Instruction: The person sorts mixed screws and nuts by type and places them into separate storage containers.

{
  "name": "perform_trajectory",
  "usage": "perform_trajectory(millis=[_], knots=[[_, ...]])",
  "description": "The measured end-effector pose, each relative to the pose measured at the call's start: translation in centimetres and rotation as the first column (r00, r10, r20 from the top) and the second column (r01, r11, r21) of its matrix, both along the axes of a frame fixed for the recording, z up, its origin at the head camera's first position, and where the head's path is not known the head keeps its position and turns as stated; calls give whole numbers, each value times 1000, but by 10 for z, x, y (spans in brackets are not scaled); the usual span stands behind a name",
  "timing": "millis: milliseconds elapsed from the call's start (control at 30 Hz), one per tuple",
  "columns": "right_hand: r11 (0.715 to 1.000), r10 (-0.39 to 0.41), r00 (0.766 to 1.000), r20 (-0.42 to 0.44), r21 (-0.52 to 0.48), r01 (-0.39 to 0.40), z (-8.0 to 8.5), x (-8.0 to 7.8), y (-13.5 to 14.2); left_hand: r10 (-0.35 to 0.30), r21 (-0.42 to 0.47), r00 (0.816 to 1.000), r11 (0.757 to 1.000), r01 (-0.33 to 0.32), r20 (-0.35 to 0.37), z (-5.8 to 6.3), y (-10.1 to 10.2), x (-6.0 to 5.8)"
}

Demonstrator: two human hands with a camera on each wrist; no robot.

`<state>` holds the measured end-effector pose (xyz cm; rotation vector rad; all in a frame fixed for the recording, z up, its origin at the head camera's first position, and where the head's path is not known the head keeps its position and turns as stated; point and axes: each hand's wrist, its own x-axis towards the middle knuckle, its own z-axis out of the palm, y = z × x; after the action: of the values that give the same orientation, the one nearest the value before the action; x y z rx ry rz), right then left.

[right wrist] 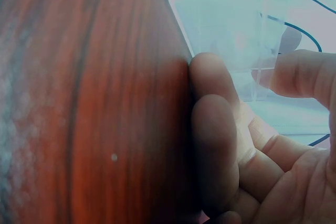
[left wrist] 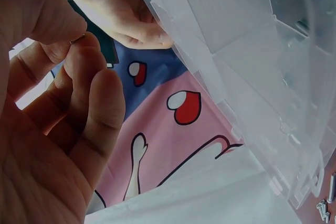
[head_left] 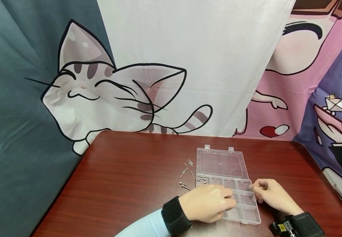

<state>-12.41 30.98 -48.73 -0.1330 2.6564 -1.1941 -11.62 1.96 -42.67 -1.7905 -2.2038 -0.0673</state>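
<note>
A clear plastic compartment box (head_left: 239,195) lies on the table with its lid (head_left: 220,163) folded back flat, away from the person. Over its lower left compartments is my left hand (head_left: 207,203). Between that hand's thumb and fingertip it pinches a tiny metal screw (left wrist: 77,39), mostly covered by the fingers. My right hand (head_left: 270,194) grips the box's right edge, thumb at the rim and fingers (right wrist: 214,129) curled against the outer side. A few small metal pieces (head_left: 202,180) sit in the upper left compartments. Part of the box is hidden beneath the left hand.
Several loose screws (head_left: 185,186) and thin metal pieces (head_left: 190,162) are scattered left of the box on the dark wooden table (head_left: 129,177). Behind the table hangs a printed cloth (head_left: 188,39) with a cat drawing.
</note>
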Motion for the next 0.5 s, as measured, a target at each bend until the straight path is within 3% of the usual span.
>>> perform_trajectory(millis=[100, 367, 500], knots=[[1000, -8, 1000, 4, 1, 8, 0, 0, 0, 10, -11, 1000, 1000, -10, 2, 0, -1, 0], [1000, -2, 1000, 6, -18, 2, -1, 0, 0, 137, -132, 979, 984, -117, 150, -2, -9, 6], [1000, -5, 1000, 14, -13, 5, -1, -1, 0, 153, -130, 977, 982, -133, 151, -4, -11, 6]])
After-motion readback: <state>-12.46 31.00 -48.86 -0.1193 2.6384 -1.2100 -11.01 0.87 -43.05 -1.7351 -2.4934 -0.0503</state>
